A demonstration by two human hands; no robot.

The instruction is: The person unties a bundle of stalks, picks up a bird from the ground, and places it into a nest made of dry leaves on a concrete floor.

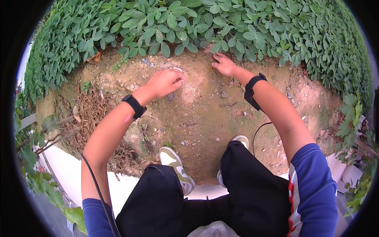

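Observation:
My left hand [166,82] hovers over or rests on the bare soil, back upward, with its fingers curled under. Whether anything lies inside the curled fingers is hidden. Small pale stones [177,68] show just beyond its knuckles. Farther right, my right hand [224,64] reaches to the near edge of the green leafy plants [171,20], which look like peanut plants. Its thumb and index finger are apart, and nothing shows between them. Leaves hang close to its fingertips; contact with them is unclear. Both wrists wear black straps.
Dry brown plant litter [91,109] lies at the left, beside bare branches [57,134]. A white ledge [69,166] borders the soil [195,127] near my shoes [174,163]. Vine leaves [351,109] hang at the right. Black cables [94,174] run along my arms.

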